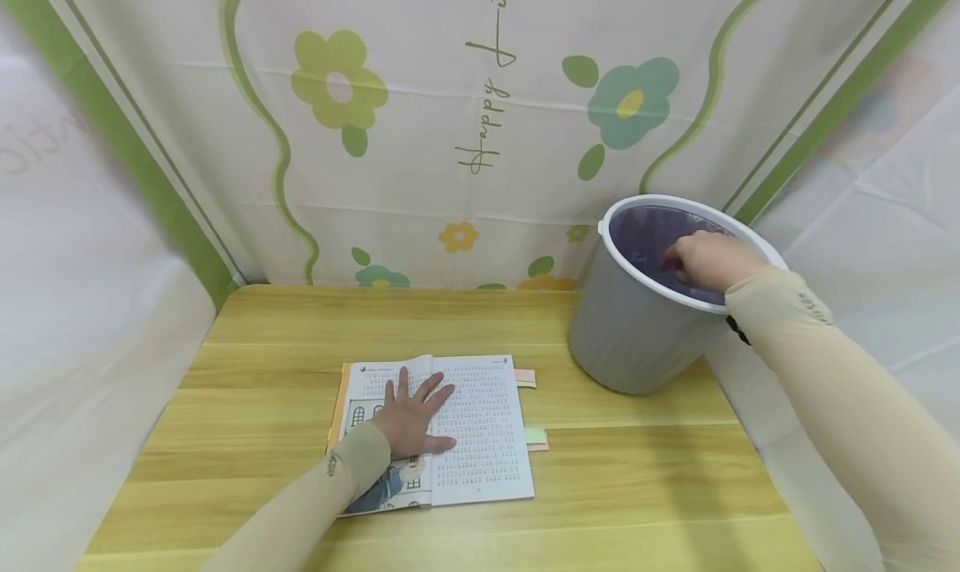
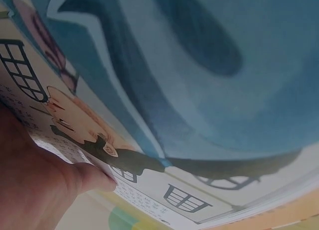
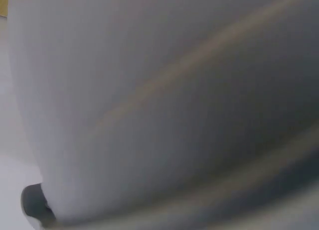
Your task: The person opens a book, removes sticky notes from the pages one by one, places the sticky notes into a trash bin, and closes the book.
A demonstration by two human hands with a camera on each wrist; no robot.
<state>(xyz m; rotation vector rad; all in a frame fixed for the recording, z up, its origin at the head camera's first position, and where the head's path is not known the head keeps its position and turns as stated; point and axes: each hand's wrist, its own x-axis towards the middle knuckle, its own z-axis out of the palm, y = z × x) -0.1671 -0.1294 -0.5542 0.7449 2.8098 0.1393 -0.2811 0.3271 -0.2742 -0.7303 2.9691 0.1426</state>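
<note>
An open book point(image 1: 480, 430) with printed text and a picture page lies on the wooden table. My left hand point(image 1: 408, 422) rests on it with fingers spread, across the left page and the middle fold. The left wrist view has the book's blue illustration point(image 2: 209, 90) close up, with part of the left hand point(image 2: 45, 185) at the lower left. At the right, my right hand point(image 1: 712, 259) is inside the mouth of a grey bin point(image 1: 637, 330). Its fingers bend downward, and whether they hold anything is hidden. The bin's grey wall point(image 3: 149, 115) fills most of the right wrist view.
Coloured sticky tabs point(image 1: 536, 436) stick out from the book's right edge. A flower-patterned cloth point(image 1: 465, 138) hangs behind the wooden table point(image 1: 262, 330), and white cloth hangs at both sides. The bin leans, its white rim point(image 1: 630, 259) near the right arm.
</note>
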